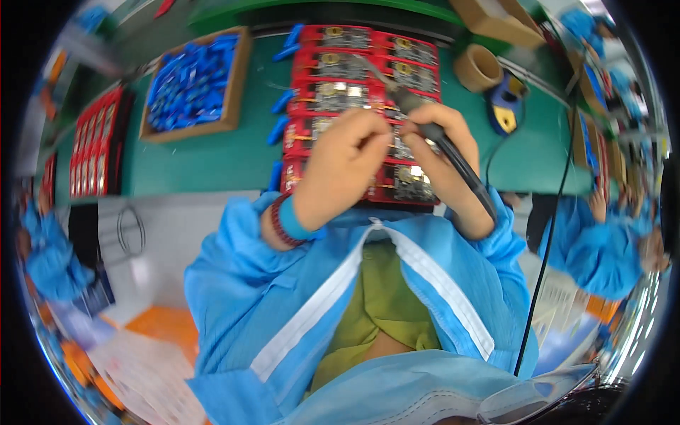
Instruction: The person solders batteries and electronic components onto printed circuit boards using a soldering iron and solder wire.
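My right hand (433,173) is closed around the black handle of a soldering iron (462,164), whose tip end points up and left over the boards. Beside it, my left hand (343,163) is curled with thumb and finger pinched together; what they hold, if anything, I cannot make out. Both hands hover above two columns of dark circuit boards (340,65) set in red frames. My hands cover part of the middle and lower boards. Small blue pieces (278,130) stick out along the left edge of the red frames.
On the green bench (262,166), a cardboard box (243,78) full of blue pieces stands at left, beyond it a red stack of boards (95,145). A brown ring-shaped roll (478,69) and a blue-and-yellow holder (504,106) sit at right. A black cable (556,212) hangs nearby; co-workers flank both sides.
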